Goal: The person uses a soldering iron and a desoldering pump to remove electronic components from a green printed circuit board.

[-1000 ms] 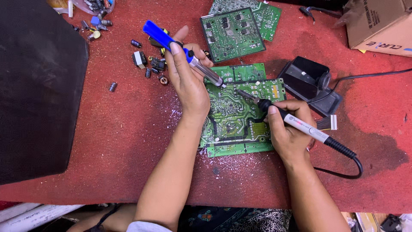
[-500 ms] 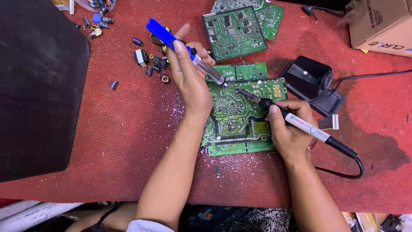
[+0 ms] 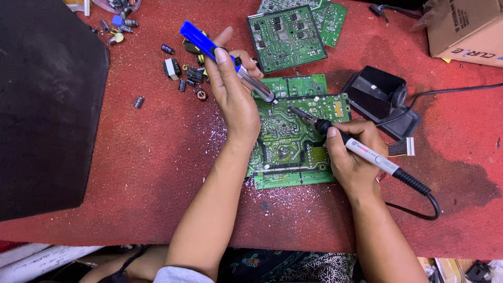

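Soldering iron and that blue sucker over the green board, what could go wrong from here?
The soldering iron tip works close to the desoldering pump nozzle and the left hand; a slip might burn skin. The circuit board lies loose on the red table, so it may shift. The iron's cord loops by the right hand and could snag.

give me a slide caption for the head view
Left hand holds a desoldering pump, right hand a soldering iron, over a green board.

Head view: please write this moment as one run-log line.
left hand: holds blue desoldering pump | right hand: holds soldering iron | both tips on green circuit board | red table
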